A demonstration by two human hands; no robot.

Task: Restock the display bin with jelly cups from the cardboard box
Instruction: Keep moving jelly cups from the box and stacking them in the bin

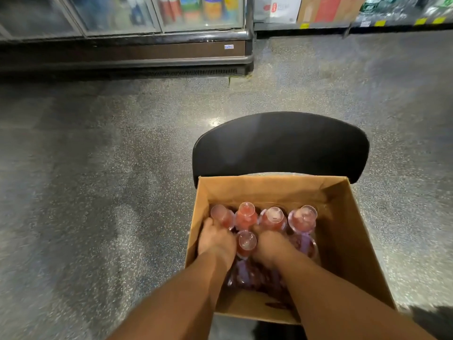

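Observation:
An open cardboard box [348, 231] rests on a black chair and holds several clear jelly cups [273, 218] with pink-red filling, standing in a row at its far side. Both hands are down inside the box. My left hand [215, 240] curls its fingers round the leftmost cups [221, 217]. My right hand [270, 246] is curled round cups in the middle; its fingers are hidden among them. One cup [246, 242] stands between the two hands. More cups with purple lids [304, 244] lie lower in the box. No display bin is in view.
The black chair back [279, 146] rises just beyond the box. Speckled grey floor [110, 155] spreads to the left and far side. A glass-door chiller [127, 33] runs along the far left, and shelves with boxes [343, 11] stand at the far right.

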